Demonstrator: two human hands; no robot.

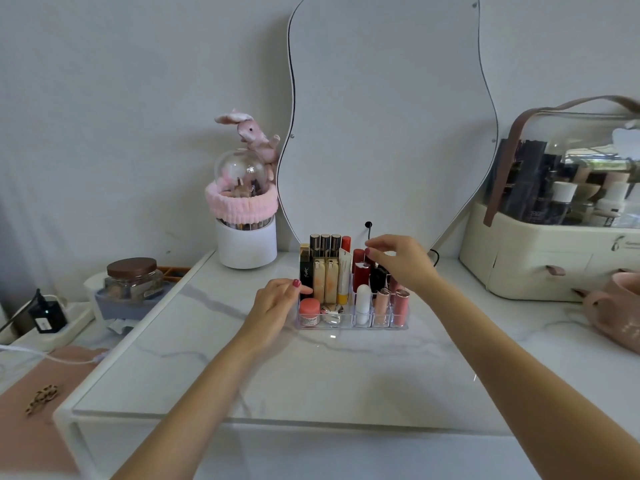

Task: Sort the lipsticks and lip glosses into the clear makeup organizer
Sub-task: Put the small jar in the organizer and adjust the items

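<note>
The clear makeup organizer [346, 323] stands mid-table, filled with upright lipsticks and lip glosses. Black-and-gold tubes [325, 244] line the back left, red lipsticks [361, 273] the middle, and pink glosses [401, 306] the front right. A white balm stick [362, 303] and a small pink jar [309, 310] stand at the front. My left hand [277, 303] grips the organizer's left wall, its fingertips by a black lipstick [306, 271]. My right hand [401, 261] hovers over the back right compartments with its fingers curled. Whatever it may hold is hidden.
A wavy mirror [388, 116] leans on the wall behind. A white brush holder with a pink headband [244, 223] stands at the back left, a cream cosmetics case [554, 251] at the right and a pink cup [620, 306] at the right edge. A jar [133, 277] sits off the table's left.
</note>
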